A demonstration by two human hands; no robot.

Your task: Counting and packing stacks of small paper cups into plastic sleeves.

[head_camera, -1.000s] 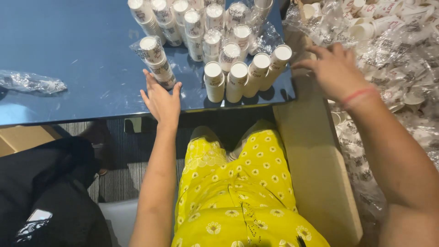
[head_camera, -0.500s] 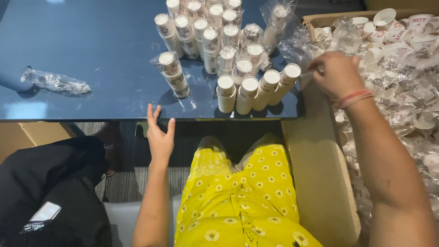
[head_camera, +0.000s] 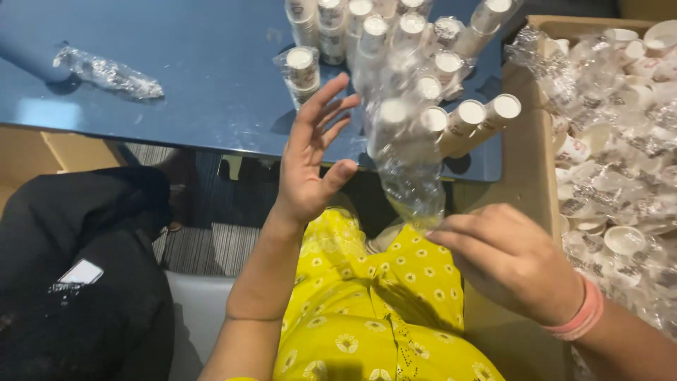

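Observation:
My right hand (head_camera: 508, 261) pinches the lower end of a clear plastic-wrapped stack of paper cups (head_camera: 402, 155) and holds it upright over my lap. My left hand (head_camera: 314, 159) is raised beside the stack with its fingers spread, close to the wrap but holding nothing. Behind the stack, several more wrapped stacks of white paper cups (head_camera: 465, 123) stand and lean on the blue table (head_camera: 197, 77). One short wrapped stack (head_camera: 302, 67) stands apart at the left of the group.
An open cardboard box (head_camera: 529, 162) at the right is full of wrapped paper cups (head_camera: 620, 141). A crumpled empty plastic sleeve (head_camera: 106, 70) lies on the table's left. A black bag (head_camera: 77, 282) sits on the floor at my left.
My right hand has drawn back from the box with a wrapped cup stack and now holds it over my lap. My left hand has risen from the table edge to beside the stack.

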